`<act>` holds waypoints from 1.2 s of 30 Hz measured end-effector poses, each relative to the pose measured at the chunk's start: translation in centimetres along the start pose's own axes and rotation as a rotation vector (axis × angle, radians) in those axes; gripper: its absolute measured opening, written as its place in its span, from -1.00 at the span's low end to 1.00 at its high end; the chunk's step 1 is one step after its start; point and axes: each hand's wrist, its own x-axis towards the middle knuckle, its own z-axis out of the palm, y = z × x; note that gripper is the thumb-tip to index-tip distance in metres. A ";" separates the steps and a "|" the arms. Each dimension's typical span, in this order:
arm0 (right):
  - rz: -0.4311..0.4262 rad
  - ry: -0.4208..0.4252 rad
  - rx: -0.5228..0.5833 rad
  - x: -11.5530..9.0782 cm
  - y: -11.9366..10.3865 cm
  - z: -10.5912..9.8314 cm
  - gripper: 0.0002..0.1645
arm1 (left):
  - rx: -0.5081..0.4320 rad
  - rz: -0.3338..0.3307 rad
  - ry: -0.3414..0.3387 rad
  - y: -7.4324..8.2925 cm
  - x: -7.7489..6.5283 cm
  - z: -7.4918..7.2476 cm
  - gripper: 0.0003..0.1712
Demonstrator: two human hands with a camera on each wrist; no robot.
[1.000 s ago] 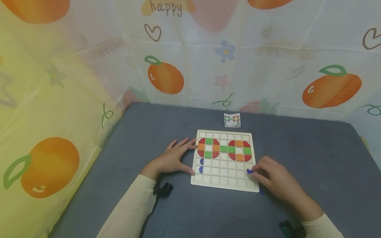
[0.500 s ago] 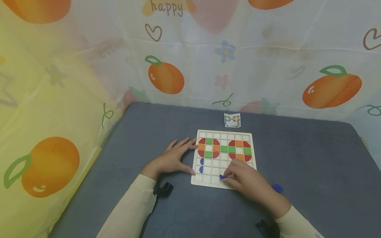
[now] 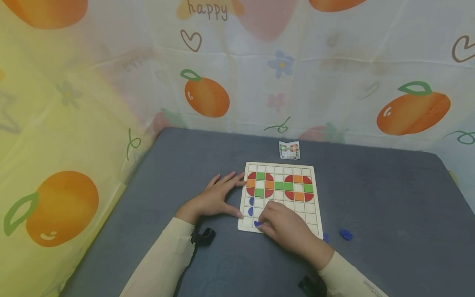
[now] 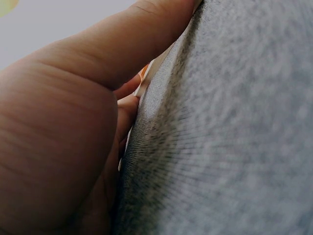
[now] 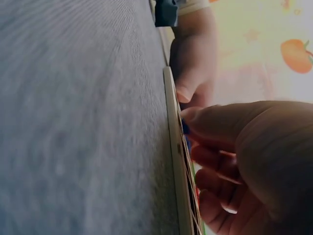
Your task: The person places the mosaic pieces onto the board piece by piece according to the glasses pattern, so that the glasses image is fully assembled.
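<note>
A pale wooden grid board (image 3: 269,226) lies on the table, bearing red, green and orange pieces that form two rounded shapes joined by green squares. Down its left column sit two blue half-round pieces (image 3: 250,211). My right hand (image 3: 285,227) pinches another small blue piece (image 3: 257,223) between thumb and fingertips, low over the board's front left squares. In the right wrist view the thumb (image 5: 210,120) is close to the board's surface, with the blue mostly hidden. My left hand (image 3: 213,200) rests with spread, straight fingers against the board's left edge.
Loose blue pieces (image 3: 346,234) lie on the grey table (image 3: 389,206) right of the board, and another blue piece (image 3: 326,238) is by its front right corner. A small printed pattern card (image 3: 289,150) is behind the board. A fruit-print cloth (image 3: 245,103) hangs beyond the table.
My right hand has moved left across the board, carrying the blue piece from the right edge to the front left squares. The left hand has stayed put.
</note>
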 end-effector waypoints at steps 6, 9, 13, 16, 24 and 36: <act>0.036 -0.006 -0.036 0.3 -0.2 0.4 -0.86 | 0.004 -0.001 0.001 0.0 0.0 0.0 0.29; 0.049 -0.005 -0.040 0.3 -0.1 0.4 -0.85 | 0.006 -0.002 -0.002 0.1 0.0 -0.1 0.29; 0.042 -0.002 -0.036 0.4 -0.1 0.4 -0.85 | 0.004 -0.010 -0.004 0.1 -0.1 -0.1 0.28; 0.032 -0.001 -0.037 0.4 -0.1 0.4 -0.86 | 0.008 -0.015 -0.002 0.2 -0.1 -0.1 0.26; 0.026 0.007 -0.040 0.5 -0.1 0.4 -0.85 | 0.008 -0.022 -0.002 0.2 0.0 0.0 0.27; 0.145 0.022 0.163 0.2 0.1 -0.1 -0.74 | 0.015 -0.036 -0.017 0.2 0.1 0.0 0.27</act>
